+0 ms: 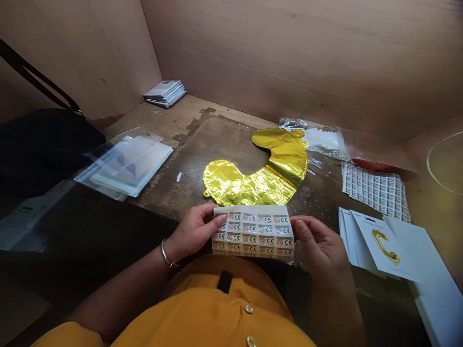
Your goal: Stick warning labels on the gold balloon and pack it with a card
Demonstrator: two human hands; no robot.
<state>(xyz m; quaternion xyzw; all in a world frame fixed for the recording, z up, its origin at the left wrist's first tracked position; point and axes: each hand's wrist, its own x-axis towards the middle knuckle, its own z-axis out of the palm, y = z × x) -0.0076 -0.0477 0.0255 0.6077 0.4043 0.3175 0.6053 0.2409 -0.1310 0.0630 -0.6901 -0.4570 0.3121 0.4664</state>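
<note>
A sheet of CE warning stickers (253,236) is held in front of my body, its lower part curving away downward. My left hand (197,229) grips its left edge, with the thumb lying on top. At the right edge, my right hand (316,238) is closed, thumb and forefinger pinched together at the sheet's upper corner; whether a single sticker is between them I cannot make out. Just beyond the sheet lies a flat gold foil balloon (256,185), curved like a letter C, on the brown table (224,137).
Clear plastic sleeves (132,164) lie at the left, near a dark bag (47,144). Stacked packets (165,93) sit in the far corner. On the right are more sticker sheets (376,190), printed balloon cards (379,243) and a plastic bag of white pieces (321,141). Wooden walls enclose the table.
</note>
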